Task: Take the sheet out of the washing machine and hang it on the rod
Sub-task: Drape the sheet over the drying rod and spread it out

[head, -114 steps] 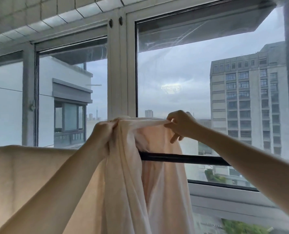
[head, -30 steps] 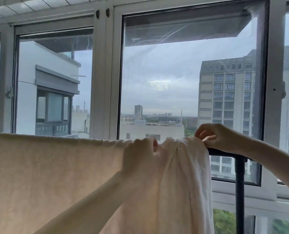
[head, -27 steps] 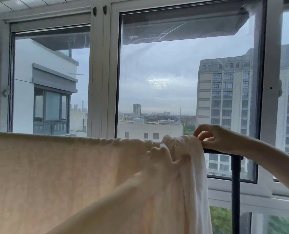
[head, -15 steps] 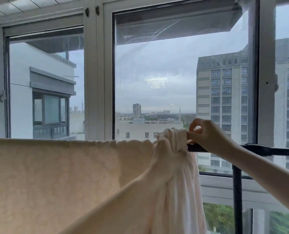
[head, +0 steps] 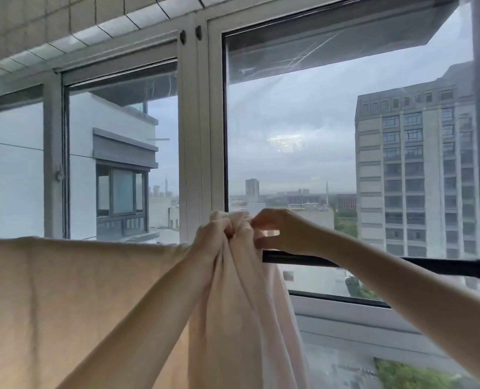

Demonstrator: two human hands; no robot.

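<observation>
Nearest the camera, two bare forearms reach up and forward. The left hand [head: 215, 237] has its fingers [head: 227, 228] clenched round a gathered bunch of the sheet [head: 64, 304], gripping the fabric at its top. The right hand [head: 282, 231] meets the same bunch from the right; its fingertips [head: 254, 220] pinch the top fold, touching the cloth just beside the left fingers.

Below the fingers, the bunched part of the sheet hangs down in long folds. To the left of the fingers, the remainder of the pale peach sheet lies spread flat over the rod [head: 303, 259]. To the right of the fingers, the black rod runs bare and horizontal, passing just under the right hand.

Beyond the rod stands a white-framed window [head: 193, 136]. Through the glass, a tall grey building [head: 415, 178] is visible under an overcast sky.
</observation>
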